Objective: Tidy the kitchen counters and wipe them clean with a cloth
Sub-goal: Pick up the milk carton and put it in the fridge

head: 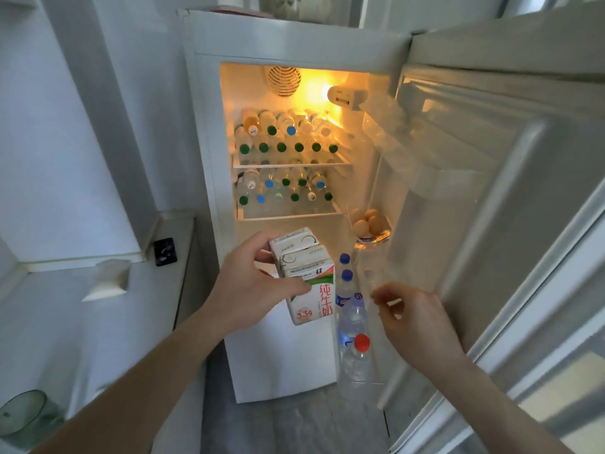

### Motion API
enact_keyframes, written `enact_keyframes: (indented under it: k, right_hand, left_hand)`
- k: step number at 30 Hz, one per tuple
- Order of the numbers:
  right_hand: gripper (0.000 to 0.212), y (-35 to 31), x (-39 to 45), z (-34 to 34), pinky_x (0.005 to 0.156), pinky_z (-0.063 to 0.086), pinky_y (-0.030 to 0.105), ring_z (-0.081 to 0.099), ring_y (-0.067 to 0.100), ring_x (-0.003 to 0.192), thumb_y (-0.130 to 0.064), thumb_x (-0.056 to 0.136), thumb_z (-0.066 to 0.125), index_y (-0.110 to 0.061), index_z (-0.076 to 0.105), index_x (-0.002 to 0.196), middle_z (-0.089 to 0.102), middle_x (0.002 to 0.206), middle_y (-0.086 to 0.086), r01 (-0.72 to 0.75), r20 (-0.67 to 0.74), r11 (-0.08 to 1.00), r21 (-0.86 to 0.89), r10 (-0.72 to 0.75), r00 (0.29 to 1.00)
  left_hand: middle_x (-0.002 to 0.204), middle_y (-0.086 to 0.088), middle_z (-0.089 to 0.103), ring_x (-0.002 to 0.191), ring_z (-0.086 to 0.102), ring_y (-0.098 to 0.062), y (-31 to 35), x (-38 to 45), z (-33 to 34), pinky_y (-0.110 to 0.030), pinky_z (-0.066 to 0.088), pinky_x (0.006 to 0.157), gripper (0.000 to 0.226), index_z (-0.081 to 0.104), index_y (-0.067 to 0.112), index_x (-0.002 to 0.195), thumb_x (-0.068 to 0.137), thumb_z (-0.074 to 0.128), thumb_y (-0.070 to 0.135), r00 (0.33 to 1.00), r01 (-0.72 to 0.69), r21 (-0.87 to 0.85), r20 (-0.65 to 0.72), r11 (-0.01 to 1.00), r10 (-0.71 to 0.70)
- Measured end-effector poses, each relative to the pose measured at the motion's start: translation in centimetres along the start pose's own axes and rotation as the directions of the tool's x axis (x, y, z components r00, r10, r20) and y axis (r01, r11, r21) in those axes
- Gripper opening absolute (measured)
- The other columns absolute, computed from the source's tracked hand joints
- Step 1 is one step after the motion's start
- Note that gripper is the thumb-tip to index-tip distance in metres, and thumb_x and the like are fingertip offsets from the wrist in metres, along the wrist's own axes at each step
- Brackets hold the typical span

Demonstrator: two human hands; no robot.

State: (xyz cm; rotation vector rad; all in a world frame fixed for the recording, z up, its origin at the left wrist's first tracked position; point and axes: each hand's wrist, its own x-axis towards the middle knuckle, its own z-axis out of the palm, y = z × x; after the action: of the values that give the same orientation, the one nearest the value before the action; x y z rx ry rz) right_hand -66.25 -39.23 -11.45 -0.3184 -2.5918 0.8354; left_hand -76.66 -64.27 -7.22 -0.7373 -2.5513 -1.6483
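My left hand [248,283] grips two small white milk cartons [306,276] with red and green print, held together in front of the open fridge [209,132]. My right hand [412,312] hovers to the right of the cartons, near the lower door shelf, fingers loosely curled and holding nothing. The fridge door [510,178] stands swung open to the right. The white counter [65,322] lies to the left of the fridge. No cloth is in view.
Two fridge shelves hold several lying bottles [284,142]. Eggs [366,222] sit in a door tray. Bottles with blue and red caps [357,352] stand in the lower door shelf. On the counter sit a black object [165,252], a white box [109,280] and a glass jar [27,417].
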Motion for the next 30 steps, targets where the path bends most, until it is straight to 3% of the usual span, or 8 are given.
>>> enact_keyframes:
  k: [7,16,23,27,30]
  right_hand:
    - [0.026,2.8,0.0,-2.1,0.070,0.056,0.027,0.066,0.003,0.071,-0.010,0.083,0.069,-0.035,0.072,0.079,0.071,0.075,-0.020,-0.013,-0.027,0.999,-0.046,0.012,1.000]
    - [0.022,5.0,-0.5,-3.4,0.071,0.056,0.027,0.066,-0.001,0.072,-0.011,0.082,0.069,-0.033,0.073,0.084,0.070,0.075,-0.022,0.025,-0.021,0.994,-0.104,-0.027,0.999]
    - [0.013,5.9,-0.6,-4.3,0.074,0.056,0.025,0.068,-0.002,0.073,-0.021,0.081,0.071,-0.032,0.076,0.086,0.071,0.075,-0.023,0.017,-0.037,0.994,-0.111,-0.021,0.999]
    - [0.008,6.3,-0.4,-4.4,0.072,0.056,0.027,0.068,0.001,0.072,-0.022,0.080,0.072,-0.029,0.076,0.081,0.072,0.073,-0.021,-0.003,-0.038,0.993,-0.117,-0.002,0.999]
    - [0.009,6.6,-0.4,-4.5,0.072,0.057,0.028,0.068,0.003,0.073,-0.023,0.082,0.070,-0.028,0.077,0.082,0.073,0.075,-0.019,-0.008,-0.020,0.992,-0.126,0.006,1.000]
  left_hand:
    - [0.104,0.020,0.073,0.096,0.062,0.008,5.5,5.0,5.5,-0.010,0.047,0.072,0.059,0.066,0.035,0.115,0.064,0.091,0.021,0.998,-0.054,-0.100,0.035,0.994,0.058]
    - [0.101,0.018,0.074,0.095,0.065,0.006,7.4,8.9,12.6,-0.019,0.049,0.076,0.052,0.068,0.032,0.106,0.061,0.092,0.020,0.995,0.025,-0.153,0.099,0.988,-0.010]
    - [0.100,0.023,0.073,0.089,0.064,0.011,6.9,10.2,16.3,-0.020,0.053,0.079,0.046,0.064,0.047,0.091,0.059,0.092,0.030,0.991,0.012,-0.083,0.131,0.996,-0.001]
    - [0.100,0.022,0.073,0.091,0.067,0.004,5.7,10.6,18.1,-0.029,0.059,0.085,0.056,0.069,0.043,0.102,0.049,0.089,0.045,0.989,0.022,-0.029,0.147,0.999,-0.018]
    - [0.102,0.023,0.071,0.094,0.066,0.004,4.7,10.4,19.1,-0.027,0.059,0.084,0.068,0.067,0.039,0.112,0.049,0.089,0.049,0.981,0.019,0.032,0.193,0.999,-0.024]
